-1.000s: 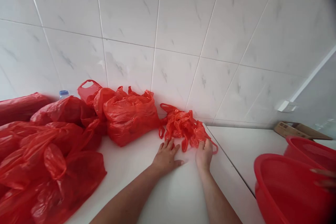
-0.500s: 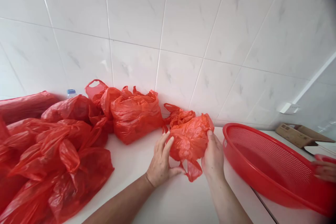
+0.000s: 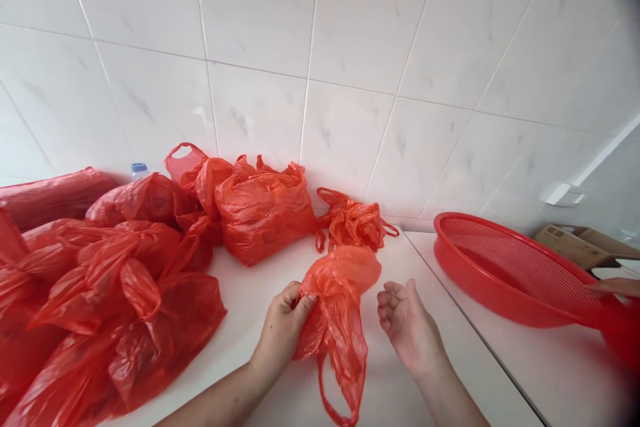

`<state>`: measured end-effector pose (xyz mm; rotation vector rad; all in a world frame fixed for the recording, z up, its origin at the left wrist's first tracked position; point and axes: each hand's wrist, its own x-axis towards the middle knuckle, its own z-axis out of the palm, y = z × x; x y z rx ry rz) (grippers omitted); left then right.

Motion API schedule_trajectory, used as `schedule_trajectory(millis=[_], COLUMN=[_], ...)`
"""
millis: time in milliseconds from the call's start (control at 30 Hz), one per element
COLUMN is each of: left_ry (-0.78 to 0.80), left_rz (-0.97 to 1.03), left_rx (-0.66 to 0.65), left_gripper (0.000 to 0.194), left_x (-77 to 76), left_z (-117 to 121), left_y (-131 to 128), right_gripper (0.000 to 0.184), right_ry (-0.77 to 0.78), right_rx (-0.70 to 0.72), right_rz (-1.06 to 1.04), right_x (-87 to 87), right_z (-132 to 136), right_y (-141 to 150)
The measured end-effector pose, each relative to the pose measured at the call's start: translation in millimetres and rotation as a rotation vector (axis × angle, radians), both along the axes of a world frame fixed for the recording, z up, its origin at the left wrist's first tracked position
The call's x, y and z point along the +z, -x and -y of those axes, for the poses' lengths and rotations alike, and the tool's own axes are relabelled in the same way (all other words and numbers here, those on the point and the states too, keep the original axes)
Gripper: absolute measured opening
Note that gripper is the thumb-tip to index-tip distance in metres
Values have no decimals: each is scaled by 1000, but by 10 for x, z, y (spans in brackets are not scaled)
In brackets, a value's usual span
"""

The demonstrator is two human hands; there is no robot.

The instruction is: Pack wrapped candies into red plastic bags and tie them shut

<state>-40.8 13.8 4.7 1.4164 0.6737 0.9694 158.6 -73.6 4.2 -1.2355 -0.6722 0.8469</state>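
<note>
My left hand (image 3: 281, 327) is closed on an empty red plastic bag (image 3: 336, 320), which hangs from it above the white counter with its handle loop dangling low. My right hand (image 3: 407, 327) hovers just right of the bag, palm turned in, fingers loosely curled and holding nothing. Behind the bag lies a small heap of crumpled red bags (image 3: 354, 223) against the tiled wall.
Full red bags (image 3: 263, 210) crowd the counter's left side (image 3: 115, 280), with a blue bottle cap (image 3: 139, 167) behind them. A red mesh basket (image 3: 520, 273) sits at right, another person's fingers (image 3: 617, 288) on its rim. A cardboard box (image 3: 575, 245) lies beyond.
Both hands lifted one red bag off the small heap and drew it toward me; the right hand has let go. The red basket was slid in from the right.
</note>
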Motion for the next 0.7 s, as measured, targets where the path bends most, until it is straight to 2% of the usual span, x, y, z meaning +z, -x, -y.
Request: schedule_trajectory(millis=[100,167,267,333,400,533,600,700], left_ry=[147,217,297,348,395,445,459,521], left_rz=[95,146,186,212,251,289,289,295], left_rx=[-73,-131,-217,-270,-308,-331,-340,-354], left_gripper=[34,35,38,38,36,34,34,33], left_x=[26,61,123,159,181,162,129,83], left_z=[66,120,175,183,175,173,197,225], left_y=[-27,-38,-38,-30,-22,-28,-43,-65], right_gripper=[56,57,38,29,36,57,57,49], right_ry=[74,161,255,315,303,80,44,101], right_rx=[137,216,301,320,315,207,153,110], right_rz=[-43,103,307,321,253,185,247,283], right_x=[-21,-53,-123,-155,-150,-45,-1,-1], right_z=[102,122,96,81,93,164,173,139], right_y=[142,293,438,439,393,373,438,519])
